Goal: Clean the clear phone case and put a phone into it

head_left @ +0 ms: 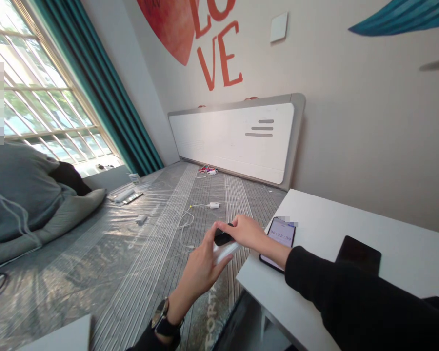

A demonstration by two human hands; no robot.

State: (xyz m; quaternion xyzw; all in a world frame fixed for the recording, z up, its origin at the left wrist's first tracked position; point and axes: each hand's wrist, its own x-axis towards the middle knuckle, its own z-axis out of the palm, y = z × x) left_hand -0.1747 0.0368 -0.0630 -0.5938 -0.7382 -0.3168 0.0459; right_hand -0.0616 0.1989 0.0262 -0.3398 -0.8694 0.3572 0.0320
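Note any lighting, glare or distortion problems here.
Head view: daylight whitens the barred window; glare streaks the plastic-wrapped grey mattress; the white headboard slants, perhaps from camera tilt; pixelated blocks sit by the left edge and the black-rimmed phone; the black object between left hand and right hand shows little detail.

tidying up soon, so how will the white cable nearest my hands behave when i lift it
The white cable is probably floppy, since it lies in loose curves. It's likely light, being so thin. The blocky white piece at its far end, bulkier than the wire, may dangle and swing.
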